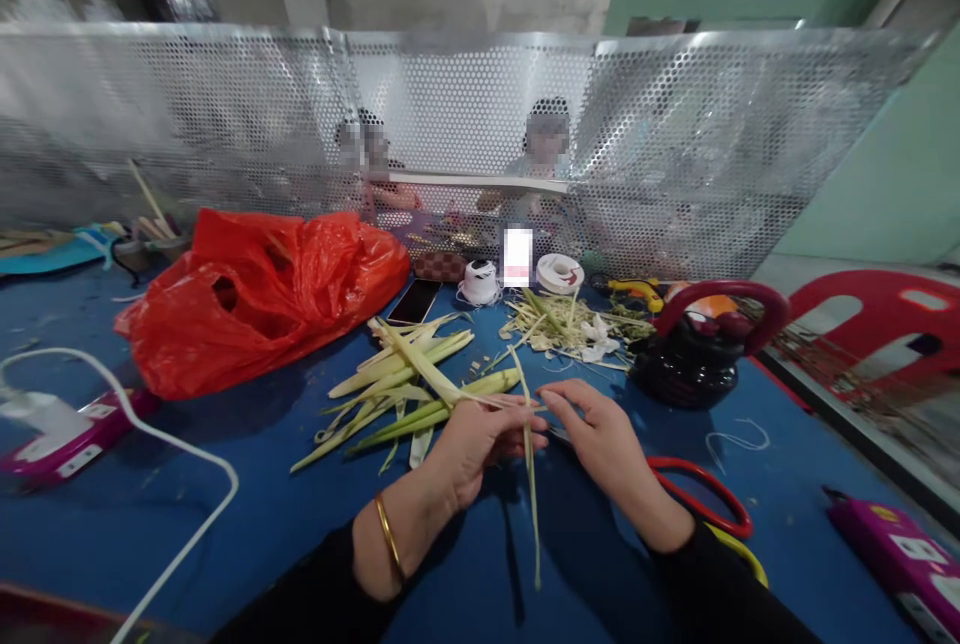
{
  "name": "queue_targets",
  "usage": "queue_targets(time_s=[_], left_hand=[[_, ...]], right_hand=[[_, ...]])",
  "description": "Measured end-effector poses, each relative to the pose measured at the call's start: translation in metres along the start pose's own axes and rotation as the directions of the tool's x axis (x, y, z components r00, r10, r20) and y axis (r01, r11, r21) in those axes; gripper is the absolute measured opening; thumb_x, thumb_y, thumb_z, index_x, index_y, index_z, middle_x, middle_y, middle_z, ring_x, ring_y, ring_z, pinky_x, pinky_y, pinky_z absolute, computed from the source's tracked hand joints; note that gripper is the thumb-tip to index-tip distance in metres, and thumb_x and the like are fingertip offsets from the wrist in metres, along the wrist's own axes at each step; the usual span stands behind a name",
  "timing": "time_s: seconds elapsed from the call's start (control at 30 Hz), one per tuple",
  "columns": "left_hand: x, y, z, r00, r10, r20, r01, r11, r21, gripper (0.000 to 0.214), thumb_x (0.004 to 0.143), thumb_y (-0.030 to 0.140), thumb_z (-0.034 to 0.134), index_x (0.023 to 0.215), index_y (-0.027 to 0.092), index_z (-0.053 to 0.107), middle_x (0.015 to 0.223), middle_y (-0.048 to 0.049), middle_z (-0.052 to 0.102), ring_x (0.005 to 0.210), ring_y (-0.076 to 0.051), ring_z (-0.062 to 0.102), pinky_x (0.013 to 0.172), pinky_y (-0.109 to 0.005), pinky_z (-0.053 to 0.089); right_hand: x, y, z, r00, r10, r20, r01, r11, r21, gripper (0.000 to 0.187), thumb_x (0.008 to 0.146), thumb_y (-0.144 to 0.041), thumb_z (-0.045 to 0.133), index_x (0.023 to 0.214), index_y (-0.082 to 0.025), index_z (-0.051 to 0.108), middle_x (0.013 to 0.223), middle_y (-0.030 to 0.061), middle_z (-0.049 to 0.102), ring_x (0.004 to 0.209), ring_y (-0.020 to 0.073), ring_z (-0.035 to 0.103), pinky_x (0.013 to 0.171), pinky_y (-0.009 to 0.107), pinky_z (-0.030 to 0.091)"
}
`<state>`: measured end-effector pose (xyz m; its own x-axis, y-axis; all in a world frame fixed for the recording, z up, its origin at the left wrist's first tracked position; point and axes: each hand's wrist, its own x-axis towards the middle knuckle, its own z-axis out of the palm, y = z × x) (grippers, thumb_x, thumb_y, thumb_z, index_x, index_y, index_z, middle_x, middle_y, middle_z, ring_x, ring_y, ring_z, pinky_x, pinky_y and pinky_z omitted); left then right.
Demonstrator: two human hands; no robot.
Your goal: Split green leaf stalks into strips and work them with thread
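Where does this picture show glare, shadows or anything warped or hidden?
In the head view, glare spots the crumpled red plastic bag and the glossy black object with a dark-red handle; shadows darken the blue tabletop beneath the bare left hand and right hand; that view's purple power strip at right seems stretched; pixelation masks two people.
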<state>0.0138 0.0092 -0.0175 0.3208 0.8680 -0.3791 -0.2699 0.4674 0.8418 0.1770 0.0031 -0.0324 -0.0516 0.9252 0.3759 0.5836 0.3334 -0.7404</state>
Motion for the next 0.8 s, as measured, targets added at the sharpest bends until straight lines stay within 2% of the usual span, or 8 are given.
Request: queue_targets(time_s=[0.1, 0.17, 0.23, 0.3, 0.4, 0.47, 0.63, 0.8], left_hand=[[0.0, -0.001, 0.001, 0.998, 0.032, -0.054, -0.033, 0.999, -0.029, 0.021, 0.067, 0.016, 0.075, 0.086, 0.012, 0.066, 0.07, -0.0071, 0.073, 0.057, -0.013, 0.066, 0.056, -0.02, 0.05], [0.002, -0.003, 0.002, 0.995, 0.045, -0.086, -0.05, 0.997, -0.055, 0.019, 0.065, 0.016, 0.076, 0.08, 0.012, 0.065, 0.064, -0.0055, 0.071, 0.052, -0.013, 0.064, 0.056, -0.022, 0.051], [0.003, -0.003, 0.002, 0.992, 0.061, -0.109, -0.069, 0.995, -0.074, 0.019, 0.065, 0.017, 0.078, 0.078, 0.012, 0.065, 0.063, -0.0054, 0.071, 0.052, -0.013, 0.064, 0.058, -0.024, 0.053], [0.004, -0.003, 0.001, 0.989, 0.084, -0.119, -0.094, 0.992, -0.082, 0.02, 0.067, 0.02, 0.078, 0.081, 0.012, 0.066, 0.067, -0.0075, 0.072, 0.056, -0.015, 0.067, 0.06, -0.024, 0.054], [0.004, -0.002, 0.001, 0.986, 0.121, -0.118, -0.132, 0.986, -0.097, 0.024, 0.07, 0.026, 0.076, 0.086, 0.01, 0.068, 0.075, -0.0105, 0.074, 0.065, -0.016, 0.069, 0.061, -0.023, 0.054], [0.005, -0.001, 0.002, 0.984, 0.137, -0.112, -0.15, 0.982, -0.116, 0.026, 0.067, 0.024, 0.079, 0.086, 0.01, 0.068, 0.078, -0.0104, 0.074, 0.069, -0.017, 0.07, 0.063, -0.022, 0.054], [0.006, -0.002, 0.003, 0.983, 0.153, -0.103, -0.168, 0.973, -0.156, 0.029, 0.057, 0.013, 0.083, 0.082, 0.011, 0.068, 0.076, -0.0077, 0.073, 0.072, -0.016, 0.069, 0.068, -0.023, 0.054], [0.008, -0.007, 0.003, 0.974, 0.158, -0.164, -0.184, 0.97, -0.158, 0.026, 0.054, 0.008, 0.082, 0.074, 0.011, 0.066, 0.067, -0.0029, 0.069, 0.062, -0.013, 0.065, 0.063, -0.021, 0.052]], right_hand=[[0.0, -0.001, -0.001, 0.99, -0.017, 0.141, 0.029, 0.996, -0.082, 0.029, 0.091, -0.034, 0.048, 0.075, -0.022, 0.069, 0.072, 0.0026, 0.068, 0.072, 0.0205, 0.061, 0.067, 0.03, 0.044], [-0.001, -0.001, 0.0, 0.99, -0.037, 0.137, 0.056, 0.989, -0.139, 0.031, 0.092, -0.032, 0.048, 0.069, -0.022, 0.065, 0.065, 0.0016, 0.064, 0.067, 0.0198, 0.059, 0.064, 0.029, 0.042], [-0.003, -0.003, 0.001, 0.994, -0.078, 0.075, 0.091, 0.978, -0.186, 0.028, 0.091, -0.03, 0.048, 0.07, -0.022, 0.065, 0.067, 0.0022, 0.064, 0.068, 0.0199, 0.058, 0.066, 0.03, 0.042], [-0.005, -0.006, 0.001, 0.988, -0.145, -0.044, 0.131, 0.963, -0.237, 0.021, 0.09, -0.029, 0.051, 0.082, -0.022, 0.068, 0.079, 0.0051, 0.067, 0.078, 0.0219, 0.06, 0.073, 0.033, 0.043], [-0.009, -0.013, 0.001, 0.95, -0.256, -0.18, 0.189, 0.928, -0.32, 0.016, 0.089, -0.031, 0.054, 0.089, -0.022, 0.068, 0.09, 0.0072, 0.067, 0.089, 0.0243, 0.059, 0.084, 0.039, 0.04], [-0.011, -0.016, 0.004, 0.951, -0.275, -0.143, 0.218, 0.921, -0.323, 0.019, 0.09, -0.033, 0.055, 0.079, -0.023, 0.066, 0.082, 0.0048, 0.066, 0.084, 0.0226, 0.059, 0.085, 0.039, 0.038], [-0.013, -0.011, 0.016, 0.986, -0.166, 0.024, 0.167, 0.963, -0.213, 0.027, 0.091, -0.033, 0.054, 0.067, -0.023, 0.06, 0.068, 0.0008, 0.06, 0.071, 0.0188, 0.057, 0.077, 0.034, 0.04], [-0.013, -0.011, 0.018, 0.971, -0.21, 0.112, 0.227, 0.958, -0.174, 0.029, 0.09, -0.023, 0.054, 0.061, -0.021, 0.053, 0.064, -0.001, 0.053, 0.067, 0.0167, 0.053, 0.071, 0.029, 0.04]])
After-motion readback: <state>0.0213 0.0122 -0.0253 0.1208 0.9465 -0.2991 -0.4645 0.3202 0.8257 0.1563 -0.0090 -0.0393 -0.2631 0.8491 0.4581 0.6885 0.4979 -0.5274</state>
